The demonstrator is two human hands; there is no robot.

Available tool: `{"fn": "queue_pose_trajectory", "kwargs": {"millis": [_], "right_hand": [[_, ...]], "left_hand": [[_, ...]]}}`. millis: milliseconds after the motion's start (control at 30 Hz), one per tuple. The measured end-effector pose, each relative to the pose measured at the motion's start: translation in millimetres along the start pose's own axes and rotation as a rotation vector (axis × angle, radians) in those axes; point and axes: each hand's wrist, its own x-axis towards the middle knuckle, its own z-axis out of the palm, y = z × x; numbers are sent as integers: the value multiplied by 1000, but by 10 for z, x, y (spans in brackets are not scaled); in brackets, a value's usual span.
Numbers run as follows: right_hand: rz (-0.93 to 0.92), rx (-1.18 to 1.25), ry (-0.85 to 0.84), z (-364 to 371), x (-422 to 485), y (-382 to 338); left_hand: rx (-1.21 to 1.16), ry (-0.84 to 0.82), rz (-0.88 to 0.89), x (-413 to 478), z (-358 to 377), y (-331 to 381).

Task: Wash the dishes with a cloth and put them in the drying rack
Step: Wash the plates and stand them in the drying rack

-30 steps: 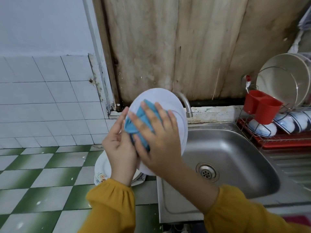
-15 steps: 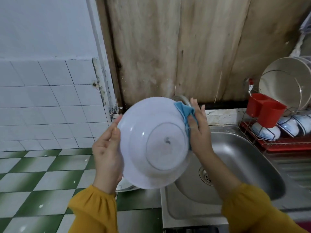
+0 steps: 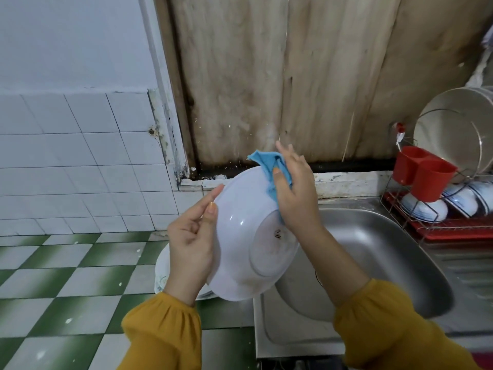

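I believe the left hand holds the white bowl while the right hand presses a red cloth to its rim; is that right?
Not quite: the head view shows the cloth is blue, not red. The left hand does hold the white bowl while the right hand presses the cloth to its rim.

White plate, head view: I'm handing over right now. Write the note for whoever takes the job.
Left hand grips the white plate by its left rim, underside facing the camera, above the sink edge.
Right hand pinches the blue cloth over the plate's upper rim.
Bowls and red cups are already in the drying rack on the right.
To do: finish wiping, rack this plate, then the second plate lying on the counter below.
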Motion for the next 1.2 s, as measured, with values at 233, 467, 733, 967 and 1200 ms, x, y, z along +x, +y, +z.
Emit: {"fn": "queue_pose_trajectory", "kwargs": {"millis": [233, 467, 733, 967, 1200], "right_hand": [[-459, -279, -10, 234, -616, -235], [-209, -27, 175, 191, -735, 183], [514, 697, 190, 9, -334, 269], [730, 1134, 332, -113, -55, 418], [327, 1279, 221, -263, -26, 368]], "left_hand": [[-11, 154, 17, 58, 116, -62], [-214, 181, -68, 61, -8, -45], [-146, 141, -21, 128, -165, -9], [193, 318, -86, 121, -97, -112], [-14, 300, -924, 307, -143, -94]]}}
